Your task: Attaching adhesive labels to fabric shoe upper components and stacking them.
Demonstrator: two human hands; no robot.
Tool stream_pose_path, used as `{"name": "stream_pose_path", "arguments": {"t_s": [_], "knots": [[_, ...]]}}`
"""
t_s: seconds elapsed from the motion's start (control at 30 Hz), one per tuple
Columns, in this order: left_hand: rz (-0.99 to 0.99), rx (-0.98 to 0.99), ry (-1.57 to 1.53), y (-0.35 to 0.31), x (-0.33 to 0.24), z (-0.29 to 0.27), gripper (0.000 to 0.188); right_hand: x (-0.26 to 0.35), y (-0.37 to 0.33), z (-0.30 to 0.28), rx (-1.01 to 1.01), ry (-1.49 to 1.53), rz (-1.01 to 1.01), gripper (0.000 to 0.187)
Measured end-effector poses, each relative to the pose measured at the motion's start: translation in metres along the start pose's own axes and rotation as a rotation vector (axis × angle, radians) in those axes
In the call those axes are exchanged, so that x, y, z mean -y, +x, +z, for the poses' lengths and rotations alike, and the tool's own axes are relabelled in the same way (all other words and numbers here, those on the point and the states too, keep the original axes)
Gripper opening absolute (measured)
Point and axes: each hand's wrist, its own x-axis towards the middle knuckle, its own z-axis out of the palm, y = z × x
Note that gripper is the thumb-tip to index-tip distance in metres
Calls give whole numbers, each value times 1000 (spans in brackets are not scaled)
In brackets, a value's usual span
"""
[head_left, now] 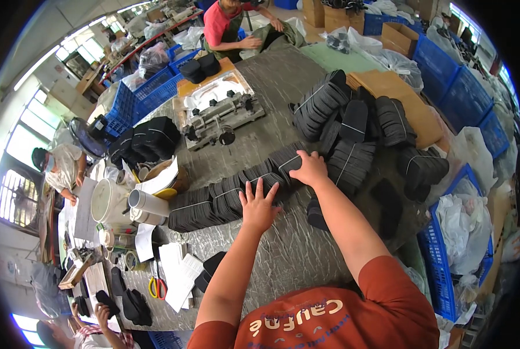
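A long row of banded black insole bundles [228,195] runs slantwise across the dark marbled table. My left hand [260,206] lies against the near side of its middle, fingers stretched and spread. At the row's right end, my right hand [310,168] grips the last insole bundle [287,160], with thumb and fingers apart around its end. Beyond and to the right of that hand is a heap of similar bundles [348,163], several of them tied with light bands. Parts of the row beneath both hands are hidden.
A metal clamp-like fixture [222,119] stands at the far side. On the left are a white tub [110,200], papers [178,270] and scissors [157,286]. Blue crates [446,244] border the right side. A co-worker in a pink shirt [219,26] sits across the table.
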Motion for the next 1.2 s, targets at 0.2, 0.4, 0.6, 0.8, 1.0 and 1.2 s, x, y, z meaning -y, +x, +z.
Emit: {"name": "stream_pose_path", "arguments": {"t_s": [0.2,0.4,0.6,0.8,1.0,1.2], "knots": [[36,-16,-19,-5,2,1,73,-8,-16,-6,42,64,54,76],[-155,-602,-308,-16,61,-1,46,-7,-14,-8,58,5,-16,75],[-1022,-640,-118,-79,216,9,52,-4,-5,-12,69,64,-2,71],[-926,-488,-343,-89,245,19,71,7,-8,-7,48,43,-15,70],[-899,-382,-392,-99,230,23,79,-4,-24,-11,58,50,4,68],[-896,-225,-358,-97,228,7,84,-8,-26,-9,73,6,-36,70]]}}
